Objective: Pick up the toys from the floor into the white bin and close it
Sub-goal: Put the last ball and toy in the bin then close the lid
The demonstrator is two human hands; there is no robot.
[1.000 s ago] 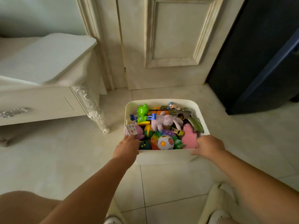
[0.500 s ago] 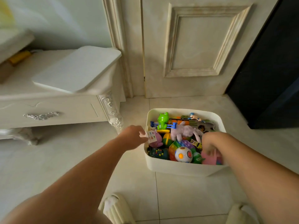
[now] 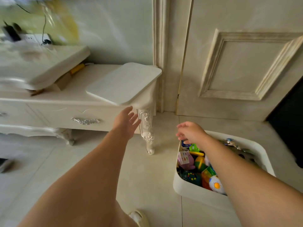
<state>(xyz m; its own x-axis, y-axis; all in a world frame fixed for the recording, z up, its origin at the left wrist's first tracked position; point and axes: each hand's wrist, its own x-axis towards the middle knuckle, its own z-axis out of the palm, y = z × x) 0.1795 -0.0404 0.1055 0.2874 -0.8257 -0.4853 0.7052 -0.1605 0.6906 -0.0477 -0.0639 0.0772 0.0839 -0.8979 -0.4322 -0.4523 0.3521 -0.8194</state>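
Down at the lower right of the frame, the white bin (image 3: 188, 185) sits on the tiled floor (image 3: 147, 177), uncovered and packed with toys (image 3: 196, 164): a pink card-like piece, green and yellow shapes, a white ball with an orange spot. Its flat white lid (image 3: 124, 82) lies at the centre of the frame, resting on the end of a cream cabinet (image 3: 49, 110) that has a silver drawer handle and a carved leg (image 3: 147, 128). The left hand (image 3: 126, 122) reaches up toward the near corner of the lid, just below it and not touching; its fingers (image 3: 134, 117) are spread and empty. The right hand (image 3: 190, 131) hovers above the far left corner of the bin, its forearm crossing over the toys; its fingers (image 3: 180, 134) are loosely parted, curled slightly downward, holding nothing. A panelled door (image 3: 237, 66) fills the upper right. The upper left is smeared by motion blur.
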